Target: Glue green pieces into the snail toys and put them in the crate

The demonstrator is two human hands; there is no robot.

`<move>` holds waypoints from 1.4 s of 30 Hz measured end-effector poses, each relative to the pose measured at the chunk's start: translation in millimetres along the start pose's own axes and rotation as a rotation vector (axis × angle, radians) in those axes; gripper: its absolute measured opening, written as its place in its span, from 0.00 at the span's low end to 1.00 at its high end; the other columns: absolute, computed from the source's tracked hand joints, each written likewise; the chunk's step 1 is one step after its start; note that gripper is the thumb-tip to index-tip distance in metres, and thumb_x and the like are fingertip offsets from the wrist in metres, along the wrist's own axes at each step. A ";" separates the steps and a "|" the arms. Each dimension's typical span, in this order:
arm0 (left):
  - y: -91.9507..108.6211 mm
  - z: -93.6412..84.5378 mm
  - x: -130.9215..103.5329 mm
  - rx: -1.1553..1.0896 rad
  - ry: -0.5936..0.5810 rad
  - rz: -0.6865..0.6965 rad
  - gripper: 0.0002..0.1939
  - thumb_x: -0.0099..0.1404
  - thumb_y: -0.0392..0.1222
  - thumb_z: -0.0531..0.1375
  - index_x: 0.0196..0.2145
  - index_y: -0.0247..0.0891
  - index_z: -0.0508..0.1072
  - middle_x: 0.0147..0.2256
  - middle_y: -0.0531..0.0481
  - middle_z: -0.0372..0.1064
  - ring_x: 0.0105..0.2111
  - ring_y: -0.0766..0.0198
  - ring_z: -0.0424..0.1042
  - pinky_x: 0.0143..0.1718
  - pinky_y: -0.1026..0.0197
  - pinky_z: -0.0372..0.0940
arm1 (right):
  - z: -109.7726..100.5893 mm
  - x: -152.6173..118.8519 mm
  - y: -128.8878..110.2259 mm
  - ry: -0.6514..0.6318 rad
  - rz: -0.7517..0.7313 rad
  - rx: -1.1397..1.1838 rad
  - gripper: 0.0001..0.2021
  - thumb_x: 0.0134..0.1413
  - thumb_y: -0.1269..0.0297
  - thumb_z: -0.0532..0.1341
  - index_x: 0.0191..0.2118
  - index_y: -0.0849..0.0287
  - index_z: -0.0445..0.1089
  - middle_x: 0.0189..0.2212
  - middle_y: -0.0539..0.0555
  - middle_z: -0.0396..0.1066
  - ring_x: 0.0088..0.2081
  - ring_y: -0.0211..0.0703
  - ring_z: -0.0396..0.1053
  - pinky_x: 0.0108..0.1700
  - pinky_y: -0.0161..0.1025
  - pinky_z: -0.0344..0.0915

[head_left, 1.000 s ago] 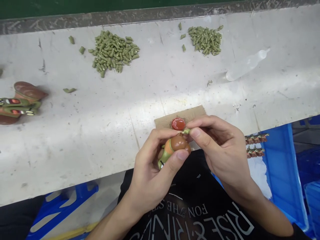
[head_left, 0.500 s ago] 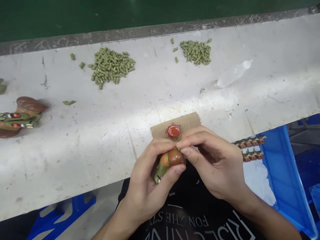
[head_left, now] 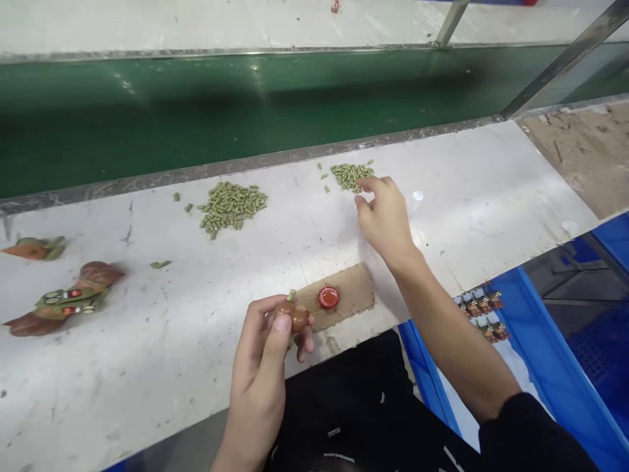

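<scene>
My left hand (head_left: pixel 265 357) is wrapped round a small figurine (head_left: pixel 296 319) with a rounded brown part. A green stub stands up from the figurine's top. My right hand (head_left: pixel 386 213) reaches out to the right-hand pile of small green pegs (head_left: pixel 346 176), its thumb and forefinger apart at the near edge of the pile. No peg shows between those fingers. Beside my left hand, a small red dish (head_left: pixel 328 297) with red-brown contents sits on a piece of cardboard (head_left: pixel 361 288).
A larger pile of green pegs (head_left: pixel 230 206) lies left of centre. Brown and green figurines (head_left: pixel 73 305) lie at the left. Behind the table runs a green belt (head_left: pixel 196 111). At the lower right, a blue crate (head_left: pixel 545 354) holds rows of figurines (head_left: pixel 484 305).
My right hand has left the figurine and stretched forward to the right-hand pile. My left hand has shifted left with the figurine, and the camera view has tilted up.
</scene>
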State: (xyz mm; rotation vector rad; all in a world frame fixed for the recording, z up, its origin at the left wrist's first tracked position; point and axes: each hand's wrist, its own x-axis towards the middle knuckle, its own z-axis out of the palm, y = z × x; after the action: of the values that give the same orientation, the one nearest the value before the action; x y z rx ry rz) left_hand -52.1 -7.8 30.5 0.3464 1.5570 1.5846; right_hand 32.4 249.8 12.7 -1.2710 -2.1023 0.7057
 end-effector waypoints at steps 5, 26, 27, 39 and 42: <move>-6.9 -5.4 -7.7 0.015 0.027 -0.058 0.16 0.82 0.61 0.67 0.49 0.46 0.78 0.40 0.51 0.76 0.35 0.61 0.72 0.37 0.57 0.69 | 42.5 43.5 0.9 -0.124 -0.087 -0.140 0.16 0.76 0.74 0.61 0.60 0.59 0.83 0.60 0.65 0.77 0.55 0.63 0.79 0.65 0.59 0.74; -5.9 -3.2 1.2 -0.126 -0.198 -0.052 0.12 0.82 0.50 0.71 0.50 0.48 0.72 0.44 0.54 0.79 0.30 0.68 0.77 0.29 0.65 0.71 | -35.1 -135.6 -38.9 -0.421 0.122 0.882 0.05 0.64 0.72 0.75 0.40 0.54 0.84 0.33 0.50 0.82 0.26 0.38 0.76 0.24 0.33 0.72; -7.9 -2.1 1.8 -0.119 -0.191 -0.057 0.12 0.81 0.49 0.72 0.50 0.48 0.72 0.42 0.55 0.79 0.30 0.68 0.76 0.30 0.66 0.71 | -35.2 -141.0 -37.4 -0.414 0.135 0.887 0.06 0.64 0.73 0.74 0.40 0.53 0.84 0.32 0.49 0.81 0.26 0.38 0.76 0.25 0.33 0.74; -12.0 1.3 3.7 0.080 -0.087 -0.007 0.14 0.75 0.40 0.76 0.47 0.48 0.74 0.40 0.56 0.82 0.39 0.63 0.83 0.38 0.64 0.76 | -31.1 -153.0 -23.4 -0.501 0.337 0.942 0.03 0.70 0.67 0.75 0.47 0.54 0.87 0.26 0.46 0.78 0.23 0.37 0.76 0.26 0.32 0.78; -16.3 -5.2 0.4 0.097 -0.082 0.008 0.14 0.76 0.42 0.76 0.49 0.49 0.74 0.41 0.54 0.81 0.41 0.60 0.83 0.41 0.60 0.77 | -30.2 -150.9 -21.8 -0.499 0.327 0.928 0.01 0.70 0.67 0.75 0.43 0.54 0.87 0.23 0.45 0.78 0.21 0.38 0.74 0.24 0.33 0.76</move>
State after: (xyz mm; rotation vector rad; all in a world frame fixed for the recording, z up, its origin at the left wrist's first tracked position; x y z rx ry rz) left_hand -50.0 -13.5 14.5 0.4663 1.5739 1.4858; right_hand 98.1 109.1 18.0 -0.9310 -1.5108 2.0100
